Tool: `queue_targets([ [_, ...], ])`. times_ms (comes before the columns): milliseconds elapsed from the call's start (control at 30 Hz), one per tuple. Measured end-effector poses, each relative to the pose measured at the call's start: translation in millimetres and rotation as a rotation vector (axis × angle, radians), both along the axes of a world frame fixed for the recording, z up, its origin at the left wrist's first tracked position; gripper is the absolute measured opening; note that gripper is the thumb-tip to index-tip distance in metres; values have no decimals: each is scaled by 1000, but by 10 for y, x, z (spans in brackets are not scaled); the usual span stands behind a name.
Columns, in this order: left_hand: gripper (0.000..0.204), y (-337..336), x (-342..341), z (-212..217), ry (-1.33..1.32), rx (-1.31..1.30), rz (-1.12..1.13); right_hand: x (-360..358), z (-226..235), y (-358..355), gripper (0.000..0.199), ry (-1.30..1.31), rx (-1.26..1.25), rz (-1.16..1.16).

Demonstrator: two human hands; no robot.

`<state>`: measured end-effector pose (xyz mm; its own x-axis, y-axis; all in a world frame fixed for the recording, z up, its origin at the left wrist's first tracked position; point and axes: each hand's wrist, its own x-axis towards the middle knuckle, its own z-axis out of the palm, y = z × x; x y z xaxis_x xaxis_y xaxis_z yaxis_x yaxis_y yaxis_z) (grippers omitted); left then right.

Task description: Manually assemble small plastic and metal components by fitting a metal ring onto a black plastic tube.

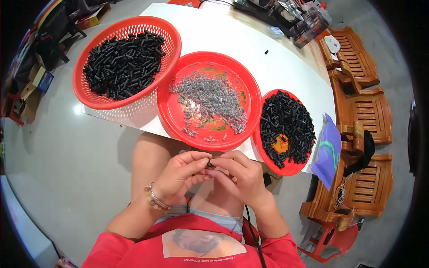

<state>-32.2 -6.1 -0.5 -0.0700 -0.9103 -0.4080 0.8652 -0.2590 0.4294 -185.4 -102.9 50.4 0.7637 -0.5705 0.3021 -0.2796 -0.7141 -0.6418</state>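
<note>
Both hands meet above my lap, just in front of the table edge. My left hand [184,172] is closed, pinching a small black plastic part [208,162] between thumb and fingertips. Against the same part press the thumb and forefinger of my right hand [240,174], also closed. Most of the part is hidden by the fingers. Directly beyond my hands is a round red tray [178,120] with a heap of small metal springs [210,98]. A red oval tray [286,168] at the right holds short black plastic pieces [290,123].
A red mesh basket [172,38] of longer black tubes [125,64] overhangs the white table's [214,27] left edge. A purple bag [328,152] lies at its right edge. Wooden chairs [364,111] line the right; a red stool [335,241] stands nearer. A black cord [251,223] crosses my lap.
</note>
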Motion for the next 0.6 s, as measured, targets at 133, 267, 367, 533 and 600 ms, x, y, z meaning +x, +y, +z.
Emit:
queue_targets([
  [133, 17, 58, 160, -68, -13, 6, 19, 61, -101, -180, 18, 14, 43, -17],
  [267, 15, 67, 209, -81, 23, -4, 21, 263, -148, -380, 21, 25, -35, -96],
  [367, 15, 64, 228, -56, -12, 32, -8, 428, -181, -501, 23, 201, -146, -68],
  [533, 16, 56, 270, -100, -38, 32, 5, 543, -204, -533, 23, 317, -209, -66],
  [600, 16, 50, 294, -118, -41, 29, 10, 510, -199, -533, 21, 314, -186, -66],
])
